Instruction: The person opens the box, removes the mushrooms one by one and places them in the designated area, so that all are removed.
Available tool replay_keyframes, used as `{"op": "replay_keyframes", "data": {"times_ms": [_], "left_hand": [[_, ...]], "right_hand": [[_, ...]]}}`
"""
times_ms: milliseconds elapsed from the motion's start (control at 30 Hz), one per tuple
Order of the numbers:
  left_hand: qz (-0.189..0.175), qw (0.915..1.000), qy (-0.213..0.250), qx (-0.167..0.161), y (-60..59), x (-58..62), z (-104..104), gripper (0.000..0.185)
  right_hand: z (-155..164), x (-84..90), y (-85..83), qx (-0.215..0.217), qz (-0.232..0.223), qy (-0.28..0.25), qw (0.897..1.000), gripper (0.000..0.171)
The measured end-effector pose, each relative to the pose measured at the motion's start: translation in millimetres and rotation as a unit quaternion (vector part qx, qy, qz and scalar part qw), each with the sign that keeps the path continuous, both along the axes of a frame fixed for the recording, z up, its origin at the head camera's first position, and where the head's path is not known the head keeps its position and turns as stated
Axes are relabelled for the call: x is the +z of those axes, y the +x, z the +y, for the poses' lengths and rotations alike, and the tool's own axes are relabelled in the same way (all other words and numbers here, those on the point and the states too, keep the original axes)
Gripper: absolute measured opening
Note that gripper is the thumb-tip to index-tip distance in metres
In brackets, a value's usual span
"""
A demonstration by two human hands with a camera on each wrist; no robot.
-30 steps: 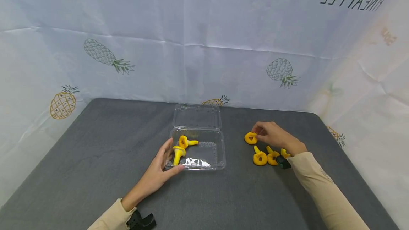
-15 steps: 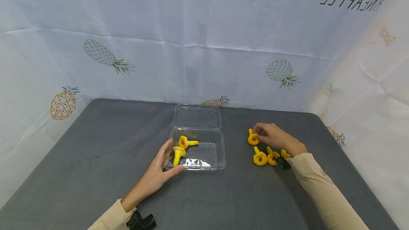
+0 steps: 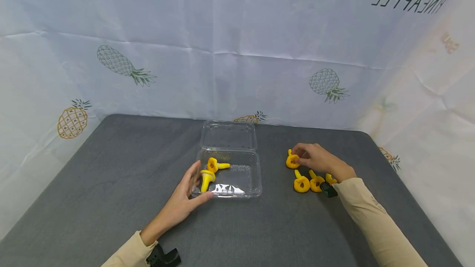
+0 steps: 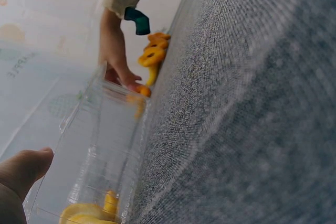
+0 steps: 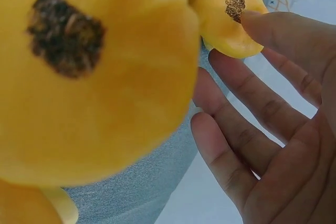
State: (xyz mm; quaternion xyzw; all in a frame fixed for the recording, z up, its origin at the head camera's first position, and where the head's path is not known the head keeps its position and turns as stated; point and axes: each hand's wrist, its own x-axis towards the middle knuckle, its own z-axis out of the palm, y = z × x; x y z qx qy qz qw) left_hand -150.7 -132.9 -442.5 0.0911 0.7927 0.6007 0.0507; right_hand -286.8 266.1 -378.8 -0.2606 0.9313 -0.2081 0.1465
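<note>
1. We see the right hand (image 3: 317,158) on the grey surface (image 3: 111,184), its fingers (image 3: 298,150) curled, pinching a yellow mushroom piece (image 3: 292,161) at their tips
2. Three more mushroom pieces (image 3: 309,182) lie just beside the wrist
3. The left hand (image 3: 182,201) rests, fingers relaxed and straight, against the near left corner of the clear box (image 3: 237,176), which holds two mushrooms (image 3: 209,172)
</note>
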Motion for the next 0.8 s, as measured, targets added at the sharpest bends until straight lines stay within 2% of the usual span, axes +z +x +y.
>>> {"op": "replay_keyframes", "data": {"times_ms": [267, 800], "left_hand": [[0.008, 1.0000, 0.002, -0.003, -0.2, -0.7, 0, 0.095], [0.003, 1.0000, -0.003, 0.001, 0.1, 1.3, 0, 0.094]], "right_hand": [[-1, 4.6, 1.5, 0.000, 0.006, -0.004, 1.000, 0.028], [-12, 19.6, 8.7, 0.006, 0.058, -0.029, 0.998, 0.032]]}}
